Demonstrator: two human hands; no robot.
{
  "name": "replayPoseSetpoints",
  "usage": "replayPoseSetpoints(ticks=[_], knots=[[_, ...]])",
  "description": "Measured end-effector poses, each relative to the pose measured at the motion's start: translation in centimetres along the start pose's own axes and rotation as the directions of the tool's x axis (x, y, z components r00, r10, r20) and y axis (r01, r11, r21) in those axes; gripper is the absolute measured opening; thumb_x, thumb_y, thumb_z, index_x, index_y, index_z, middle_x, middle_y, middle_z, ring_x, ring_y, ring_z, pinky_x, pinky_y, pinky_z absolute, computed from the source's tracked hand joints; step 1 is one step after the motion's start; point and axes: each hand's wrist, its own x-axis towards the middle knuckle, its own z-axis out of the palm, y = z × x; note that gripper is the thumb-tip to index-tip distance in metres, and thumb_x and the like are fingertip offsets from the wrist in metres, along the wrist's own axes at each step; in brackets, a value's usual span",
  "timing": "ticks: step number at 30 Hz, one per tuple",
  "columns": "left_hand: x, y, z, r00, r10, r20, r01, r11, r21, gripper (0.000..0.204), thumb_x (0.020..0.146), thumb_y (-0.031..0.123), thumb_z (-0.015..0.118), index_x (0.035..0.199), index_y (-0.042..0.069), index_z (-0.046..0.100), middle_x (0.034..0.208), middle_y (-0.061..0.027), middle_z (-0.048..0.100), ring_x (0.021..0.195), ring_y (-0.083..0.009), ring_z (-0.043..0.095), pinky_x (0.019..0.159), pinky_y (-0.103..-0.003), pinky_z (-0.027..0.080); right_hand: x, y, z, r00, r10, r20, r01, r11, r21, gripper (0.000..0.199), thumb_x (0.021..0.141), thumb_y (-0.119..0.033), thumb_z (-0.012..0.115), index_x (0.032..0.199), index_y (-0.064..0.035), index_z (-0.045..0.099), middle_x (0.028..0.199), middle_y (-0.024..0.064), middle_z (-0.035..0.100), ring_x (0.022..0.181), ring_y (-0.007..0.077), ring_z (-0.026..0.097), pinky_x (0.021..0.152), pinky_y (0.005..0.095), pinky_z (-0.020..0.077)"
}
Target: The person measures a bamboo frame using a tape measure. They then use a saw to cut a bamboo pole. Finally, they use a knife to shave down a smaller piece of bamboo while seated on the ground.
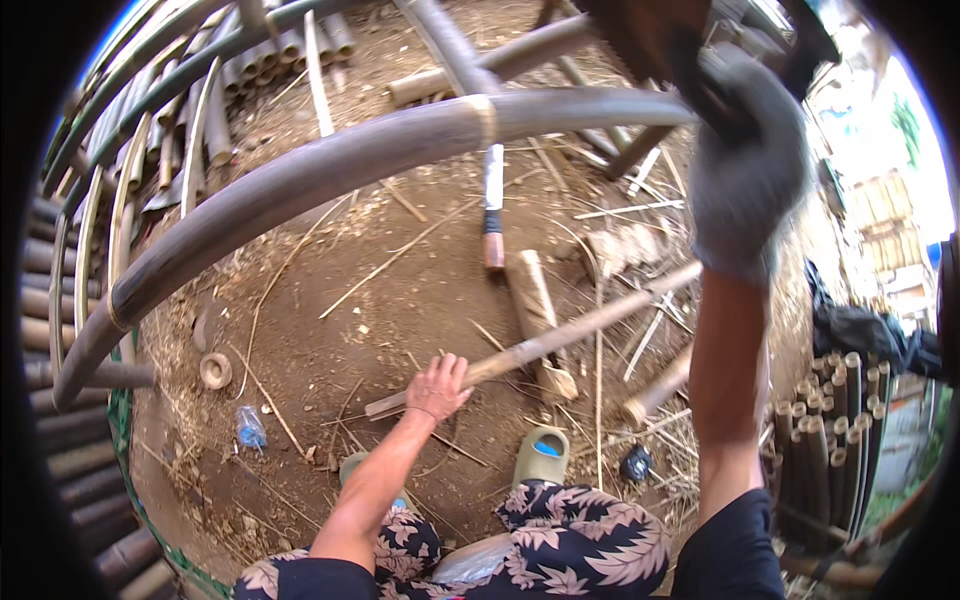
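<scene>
My left hand [438, 388] is bare, its fingers wrapped over a slim bamboo pole [560, 335] near its near end. The pole slants up to the right above the dirt. In the upper right my right hand [752, 160], in a grey glove, is closed round the black handle of what looks like a handsaw [640, 35]. Its broad brown blade is raised, blurred and partly cut off by the picture's edge. A thick curved bamboo pole [330, 165] crosses the view, its right end close to the gloved hand. Beyond the left hand lies a machete [493, 225] with a brown handle.
Bamboo poles are stacked at the left [75, 460], and upright bamboo pieces [835, 430] stand at the right. A short bamboo length [535, 310], split strips and a blue plastic scrap [250, 427] litter the dirt floor [400, 290]. A bamboo trestle [540, 50] stands ahead.
</scene>
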Motion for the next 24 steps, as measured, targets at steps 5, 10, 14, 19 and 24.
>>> replayPoseSetpoints(ticks=[5, 10, 14, 19, 24], knots=[[-0.8, -1.3, -0.1, 0.999, 0.027, 0.021, -0.028, 0.999, 0.023, 0.052, 0.081, 0.046, 0.075, 0.113, 0.013, 0.05, 0.101, -0.0091, 0.051, 0.095, -0.0285, 0.065, 0.07, -0.042, 0.061, -4.5, -9.9, -22.2, 0.64, 0.768, -0.021, -0.554, 0.48, 0.68, 0.017, 0.1, -0.019, 0.053, 0.087, -0.0092, 0.051, 0.078, -0.0003, 0.05, 0.072, 0.0107, 0.051, 0.073, 0.0282, 0.042], [0.5, 0.8, -2.8, 0.913, -0.161, 0.376, 0.229, 0.963, -0.145, 0.054, 0.087, 0.045, 0.069, 0.125, 0.012, 0.052, 0.121, -0.015, 0.063, 0.111, -0.0382, 0.063, 0.091, -0.051, 0.051, -13.5, -17.1, -34.2, 0.518, 0.836, -0.182, -0.641, 0.521, 0.564, 0.029, 0.094, -0.009, 0.048, 0.069, -0.0133, 0.033, 0.065, -0.0017, 0.026, 0.057, 0.0082, 0.027, 0.05, 0.0284, 0.0263], [1.2, -1.3, -0.9, 0.785, -0.222, 0.578, 0.393, 0.9, -0.188, 0.049, 0.089, 0.041, 0.065, 0.125, 0.008, 0.056, 0.128, -0.0182, 0.063, 0.121, -0.0377, 0.058, 0.1, -0.048, 0.046, -21.3, -23.9, -34.9, 0.374, 0.854, -0.361, -0.763, 0.505, 0.404, 0.024, 0.09, -0.009, 0.051, 0.112, -0.0003, 0.048, 0.067, 0.0015, 0.045, 0.059, 0.0103, 0.045, 0.054, 0.0248, 0.0401], [0.9, 4.2, -0.9, 0.904, -0.299, 0.307, 0.324, 0.946, -0.031, 0.066, 0.085, 0.039, 0.068, 0.139, 0.009, 0.045, 0.136, -0.0157, 0.052, 0.125, -0.0379, 0.051, 0.102, -0.047, 0.045, -28.3, -26.3, -33.3, 0.051, 0.995, -0.082, -0.895, 0.082, 0.439, 0.06, 0.086, -0.005, 0.05, 0.144, 0.0044, 0.041, 0.058, -0.0044, 0.038, 0.044, 0.0048, 0.034, 0.038, 0.0226, 0.0309], [1.6, 6.4, 0.9, 0.962, -0.242, 0.125, 0.253, 0.964, -0.081, 0.063, 0.085, 0.037, 0.07, 0.137, 0.015, 0.044, 0.135, -0.0132, 0.05, 0.124, -0.0363, 0.051, 0.1, -0.045, 0.047, -30.2, -26.4, -29.1, 0.011, 0.998, 0.057, -0.91, -0.014, 0.415, 0.072, 0.079, -0.011, 0.06, 0.147, -0.0001, 0.038, 0.089, 0.0035, 0.059, 0.065, 0.0133, 0.057, 0.063, 0.0287, 0.0532]])
